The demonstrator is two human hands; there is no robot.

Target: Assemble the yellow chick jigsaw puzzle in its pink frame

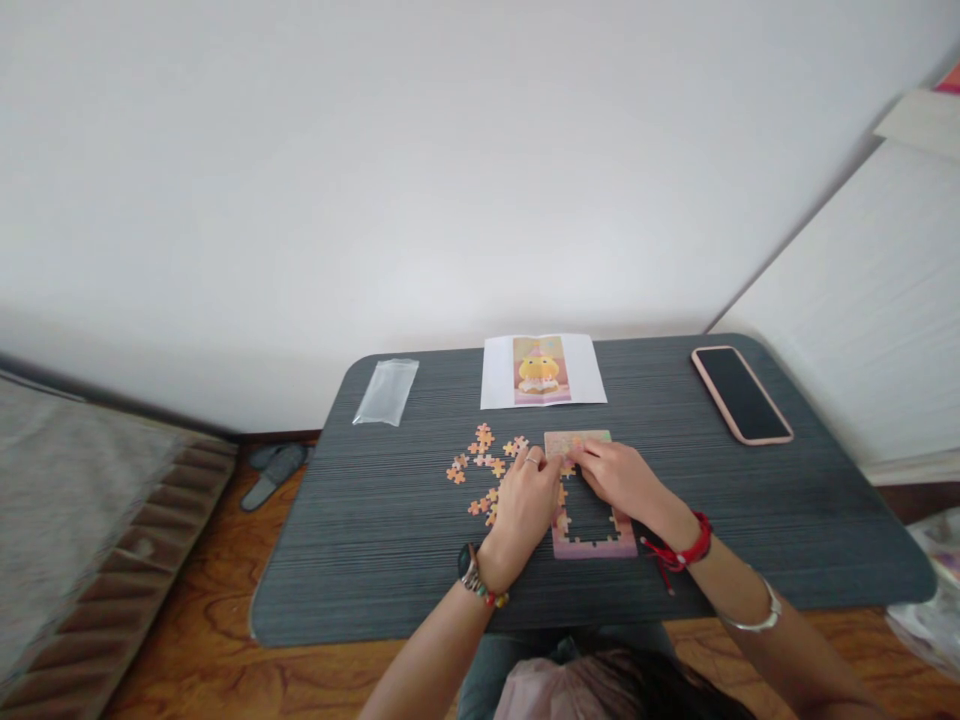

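Just in from the middle of the tabletop's (pixel 360 560) near edge, the partly filled puzzle (pixel 595 550) is lying with its long axis running toward the far edge, and the loose pieces (pixel 498 467) are lying toward the left edge, nearer the left hand (pixel 529 496). That hand is resting at the puzzle's left side with fingers curled, while the right hand (pixel 616 478) is holding bent, gathered fingers over its far end; whether either is gripping a piece cannot be told. Beyond them, the printed sheet (pixel 498 374) is lying by the far edge.
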